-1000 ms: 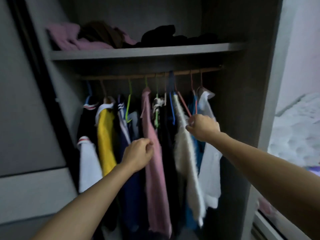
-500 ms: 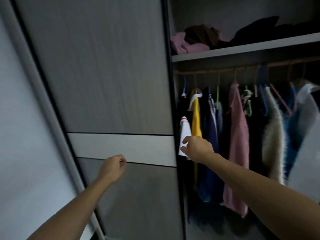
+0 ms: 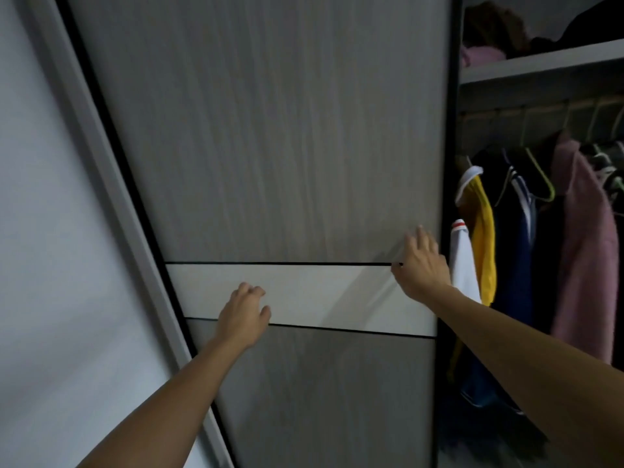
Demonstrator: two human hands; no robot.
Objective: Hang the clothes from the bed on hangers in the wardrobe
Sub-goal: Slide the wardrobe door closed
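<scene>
**Sliding the wardrobe door (image 3: 270,146): flat palms, fingers away from the edge**

Both of your hands are on the panel and neither grip is clamped on anything. Your right hand (image 3: 422,265) has its fingers apart and laid flat, close to the door's right edge, just above the pale band (image 3: 320,292). Your left hand (image 3: 243,315) sits lower on that band with its fingers loosely curled and holding nothing.

From this, the step looks like moving the door along its track, though I can't tell which way. Flatten the left hand to match the right, so both palms push at about the same height. An uneven shove could twist the panel in its track.

Now look right. A white sleeve (image 3: 464,265) with a red stripe hangs just beside the door's dark edge, and a yellow top (image 3: 483,238) hangs right behind it. If the door goes that way, the cloth could get trapped, so tuck it in first. Your right fingertips are near that same edge, so keep them on the face of the panel and don't wrap them round it.

Further in, a pink garment (image 3: 587,248) and several dark ones hang on the rail (image 3: 540,109). Folded things sit on the shelf (image 3: 540,62) above it.

The clothes to be hung are nowhere in shot, and neither is the bed. With your hands empty, the next garment probably needs fetching. Before you go, leave the opening wide enough to pass a loaded hanger through to the rail.
</scene>
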